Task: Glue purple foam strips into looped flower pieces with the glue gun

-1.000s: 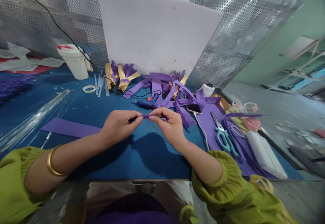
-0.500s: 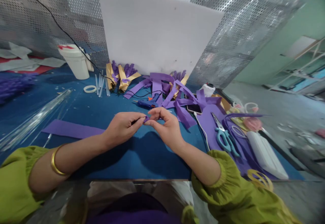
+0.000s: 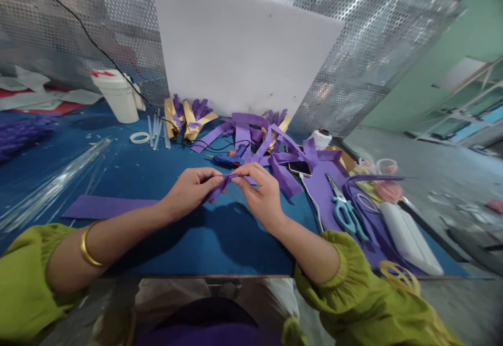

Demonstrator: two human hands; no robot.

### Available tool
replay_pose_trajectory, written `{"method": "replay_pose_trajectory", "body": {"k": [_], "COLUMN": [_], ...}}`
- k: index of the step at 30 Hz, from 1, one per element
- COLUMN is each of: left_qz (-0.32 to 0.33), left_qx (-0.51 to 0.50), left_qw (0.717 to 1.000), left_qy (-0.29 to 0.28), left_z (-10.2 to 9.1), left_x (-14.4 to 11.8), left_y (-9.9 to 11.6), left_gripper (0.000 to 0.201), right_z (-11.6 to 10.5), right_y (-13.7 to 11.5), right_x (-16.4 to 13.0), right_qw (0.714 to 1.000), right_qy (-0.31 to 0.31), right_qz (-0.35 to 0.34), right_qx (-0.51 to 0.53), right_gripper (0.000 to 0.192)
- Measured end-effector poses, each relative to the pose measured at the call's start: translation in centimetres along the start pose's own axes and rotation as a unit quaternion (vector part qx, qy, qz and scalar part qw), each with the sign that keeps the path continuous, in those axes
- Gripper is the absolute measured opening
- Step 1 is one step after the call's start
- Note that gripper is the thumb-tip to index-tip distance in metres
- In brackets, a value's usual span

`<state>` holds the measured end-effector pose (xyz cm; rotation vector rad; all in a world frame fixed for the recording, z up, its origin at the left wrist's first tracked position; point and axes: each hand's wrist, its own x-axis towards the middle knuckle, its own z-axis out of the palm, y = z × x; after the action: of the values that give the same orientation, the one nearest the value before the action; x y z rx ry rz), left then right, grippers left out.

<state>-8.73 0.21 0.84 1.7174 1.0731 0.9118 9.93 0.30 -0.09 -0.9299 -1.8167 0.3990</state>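
Note:
Between my two hands a purple strip (image 3: 220, 188) is held in the air above the blue table. My left hand (image 3: 192, 189) pinches its left part, with the thumb on top. My right hand (image 3: 261, 191) pinches the strip's other part, a short distance from the left fingertips. Some of the strip hangs below the left fingers; the rest is hidden by my hands. A flat purple strip (image 3: 110, 207) lies under my left forearm. Just beyond my hands rests a blue glue gun (image 3: 226, 160).
Purple ribbon pieces (image 3: 247, 121) lie in a heap behind the glue gun. Scissors (image 3: 348, 212), a phone (image 3: 301, 168) and a white cable (image 3: 312, 199) are at right. Small wrapped lavender bunches (image 3: 192, 118), glue sticks (image 3: 156, 131), a tape roll (image 3: 139, 137) and a white bin (image 3: 116, 97) stand at back left.
More of the purple strip shows between my hands, hanging below the left fingers. My right fingers have closed onto it. The flat strip at left has shifted slightly.

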Motion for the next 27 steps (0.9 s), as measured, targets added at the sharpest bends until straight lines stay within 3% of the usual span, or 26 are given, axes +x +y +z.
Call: {"method": "replay_pose_trajectory", "body": {"k": [2, 7, 11, 15, 18, 21, 27], "left_qz": [0.02, 0.148, 0.18, 0.213, 0.221, 0.213, 0.126], "left_qx": [0.045, 0.193, 0.232, 0.302, 0.325, 0.298, 0.245], "left_qw": [0.999, 0.969, 0.956, 0.928, 0.918, 0.929, 0.959], "left_qy": [0.015, 0.033, 0.018, 0.049, 0.058, 0.047, 0.065], "left_z": [-0.1, -0.2, -0.1, 0.3, 0.4, 0.4, 0.1], "left_x": [0.0, -0.3, -0.7, -0.9, -0.9, -0.8, -0.5], "left_y": [-0.1, -0.5, -0.6, -1.2, -1.6, -1.5, -0.9], "left_gripper": [0.038, 0.035, 0.039, 0.033, 0.034, 0.037, 0.038], "right_z": [-0.1, -0.1, -0.1, 0.0, 0.0, 0.1, 0.0], "right_y": [0.0, 0.2, 0.2, 0.2, 0.2, 0.3, 0.1], "right_x": [0.2, 0.4, 0.4, 0.4, 0.4, 0.4, 0.1], "right_qw": [0.998, 0.983, 0.98, 0.981, 0.984, 0.986, 0.994], "right_qy": [-0.015, -0.036, -0.024, -0.022, -0.021, -0.017, 0.009], "right_qz": [0.049, 0.157, 0.175, 0.164, 0.155, 0.147, 0.092], "right_qx": [0.022, 0.084, 0.096, 0.097, 0.09, 0.082, 0.051], "right_gripper": [0.008, 0.011, 0.012, 0.013, 0.012, 0.012, 0.008]}}
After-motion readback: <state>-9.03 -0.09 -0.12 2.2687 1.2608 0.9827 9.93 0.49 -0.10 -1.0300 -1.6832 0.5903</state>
